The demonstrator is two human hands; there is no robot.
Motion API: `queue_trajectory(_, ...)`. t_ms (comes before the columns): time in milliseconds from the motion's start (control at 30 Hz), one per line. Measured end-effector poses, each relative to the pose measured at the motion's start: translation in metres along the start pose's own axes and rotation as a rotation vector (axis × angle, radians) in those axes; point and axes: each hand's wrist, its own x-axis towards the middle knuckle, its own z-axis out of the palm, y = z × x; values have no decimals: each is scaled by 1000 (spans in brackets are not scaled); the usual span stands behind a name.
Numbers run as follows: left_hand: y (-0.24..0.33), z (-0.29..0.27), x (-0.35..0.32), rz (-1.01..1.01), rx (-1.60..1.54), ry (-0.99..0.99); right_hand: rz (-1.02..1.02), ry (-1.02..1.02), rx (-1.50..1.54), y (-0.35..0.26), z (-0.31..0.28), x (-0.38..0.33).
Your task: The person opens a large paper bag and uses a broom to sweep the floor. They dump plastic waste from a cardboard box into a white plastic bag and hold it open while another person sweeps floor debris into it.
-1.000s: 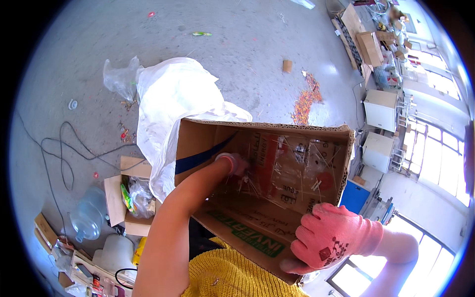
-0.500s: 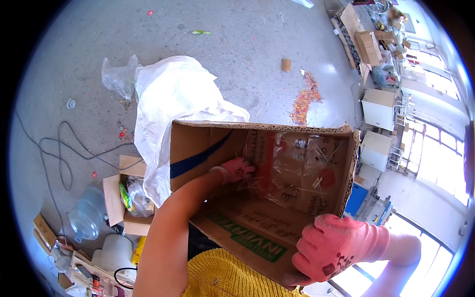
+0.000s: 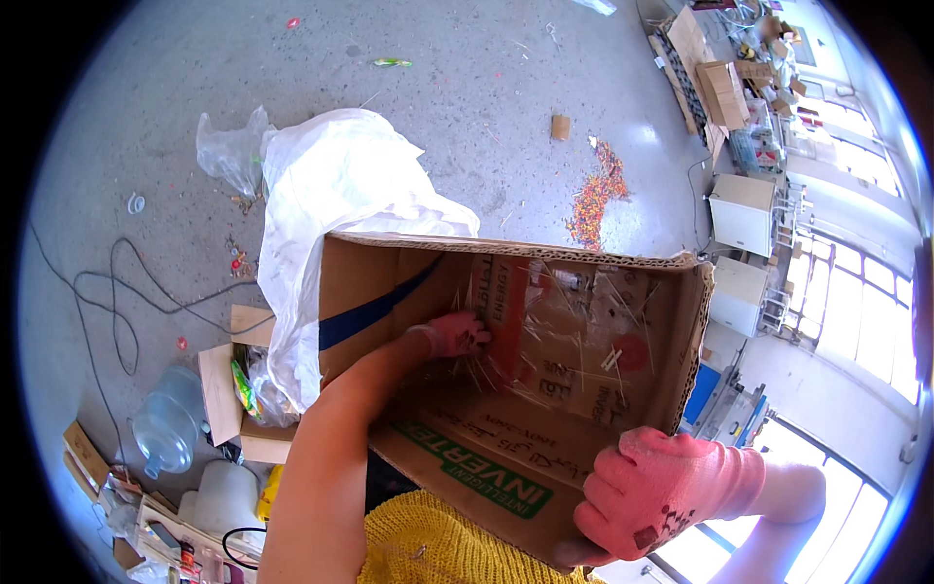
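A large open cardboard box (image 3: pixel 384 268) is tilted toward me, its inside showing a blue stripe and printed patches. My right hand (image 3: pixel 662 494), in a pink glove, is closed round the box's near right edge. Deep inside, my left hand (image 3: pixel 455 334), in a like glove, is closed low against the inner wall. Thin pale sticks (image 3: pixel 611 359) lie scattered over the box's bottom, and several stand out round my left fingers. What those fingers hold is partly hidden.
Beyond the box lies a white plastic sack (image 3: pixel 336 175). To the left are a small open carton (image 3: pixel 222 399), a blue water bottle (image 3: pixel 165 428) and a loose cable (image 3: pixel 117 292). Orange bits (image 3: pixel 593 200) litter the floor; white cabinets (image 3: pixel 741 212) stand right.
The box's left side has shifted slightly left and its mouth has turned a little. My left hand has moved a bit left with it. The sticks inside have shifted; my right hand keeps its grip.
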Motion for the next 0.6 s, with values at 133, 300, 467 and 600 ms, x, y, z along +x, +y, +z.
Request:
queue_trajectory(133,40,-18,12,-118,557,-230,12,16,-35,2,7,-3)
queue_trajectory(300,46,-40,7,-198,400,-116,26,-26,-3,7,5,-2)
queue_trajectory(467,36,-43,5,-301,153,-269,44,-1,7,6,2,-1)
queue_trajectory(600,54,-46,-5,-224,91,-350,33,43,5,10,7,-4)
